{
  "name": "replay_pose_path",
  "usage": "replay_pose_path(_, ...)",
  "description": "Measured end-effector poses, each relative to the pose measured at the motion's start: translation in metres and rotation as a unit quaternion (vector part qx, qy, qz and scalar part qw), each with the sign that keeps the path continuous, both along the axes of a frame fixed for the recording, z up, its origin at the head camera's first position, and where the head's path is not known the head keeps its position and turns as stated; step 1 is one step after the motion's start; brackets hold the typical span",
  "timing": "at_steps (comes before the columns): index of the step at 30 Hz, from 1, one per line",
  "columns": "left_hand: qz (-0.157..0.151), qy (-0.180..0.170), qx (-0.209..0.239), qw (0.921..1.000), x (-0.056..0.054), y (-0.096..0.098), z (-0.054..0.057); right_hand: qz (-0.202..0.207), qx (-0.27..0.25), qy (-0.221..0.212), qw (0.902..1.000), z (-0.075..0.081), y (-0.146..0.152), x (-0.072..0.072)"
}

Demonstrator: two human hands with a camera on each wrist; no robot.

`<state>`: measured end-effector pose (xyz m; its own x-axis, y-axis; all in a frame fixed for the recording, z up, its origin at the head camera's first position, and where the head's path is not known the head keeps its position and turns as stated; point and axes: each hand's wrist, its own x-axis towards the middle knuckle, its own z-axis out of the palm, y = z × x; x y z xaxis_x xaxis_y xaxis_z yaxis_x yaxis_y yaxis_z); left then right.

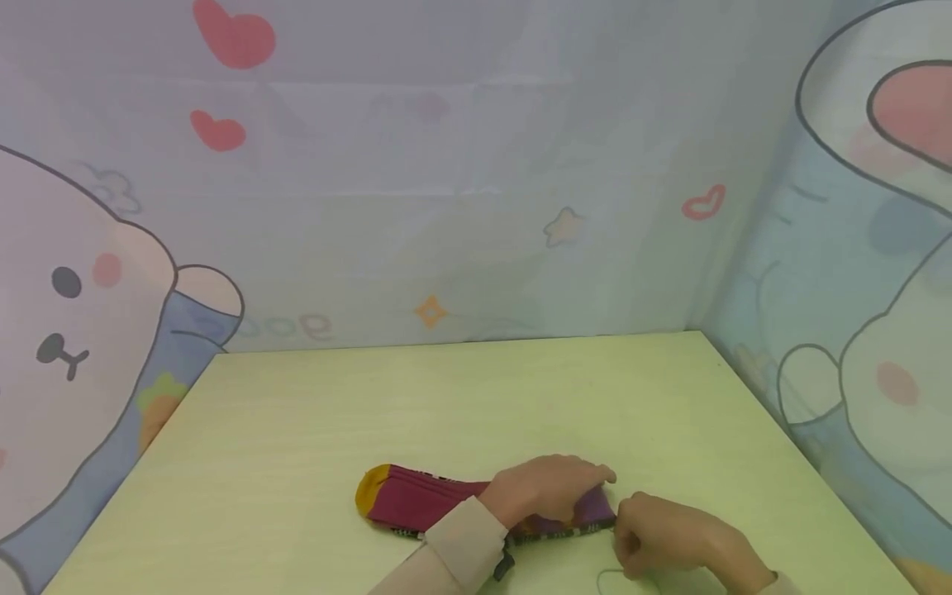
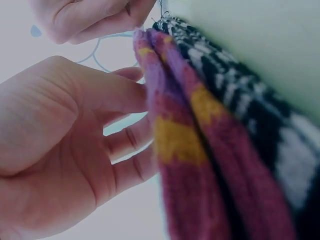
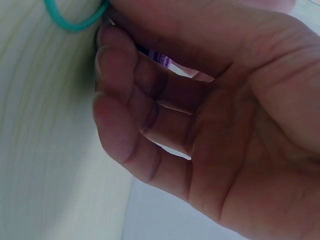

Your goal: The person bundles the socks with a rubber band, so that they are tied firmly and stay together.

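Observation:
A pair of maroon socks [image 1: 424,500] lies flat on the table, its mustard toe to the left and its purple cuff to the right. A black and white pattern [image 2: 240,90] runs along the near edge. My left hand [image 1: 543,492] reaches over the cuff part and holds it with thumb and fingers. Just past the cuff end, my right hand [image 1: 673,537] is curled with its fingertips close to the table. It pinches a thin teal cord [image 3: 75,22], which loops out from the fingertips. Their grip at the cuff end is partly hidden.
The pale yellow-green table [image 1: 297,430] extends behind and to both sides of the socks. A cartoon-printed backdrop [image 1: 476,207] stands along its back and sides. A small black piece [image 1: 504,564] shows beside the left sleeve cuff.

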<state>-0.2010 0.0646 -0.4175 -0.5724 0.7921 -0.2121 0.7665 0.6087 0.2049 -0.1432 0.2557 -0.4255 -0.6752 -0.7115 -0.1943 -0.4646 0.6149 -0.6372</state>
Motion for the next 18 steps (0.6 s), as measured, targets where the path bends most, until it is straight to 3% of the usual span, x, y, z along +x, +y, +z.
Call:
replay_pose_path(5,-0.014,-0.002,-0.012,0.9998,-0.003,0.004,0.001,0.010,-0.005,0.005,0.9999,0.001,0.000,-0.001)
replay_pose_path(9,-0.003,-0.012,-0.021,0.9997,-0.006,0.008,0.004,0.015,-0.009,0.012,0.9998,0.001,0.001,0.000)
replay_pose_path(18,0.004,0.014,-0.070,0.9974,-0.007,0.013,0.007,0.012,-0.015,0.001,0.9998,0.000,0.002,0.001)
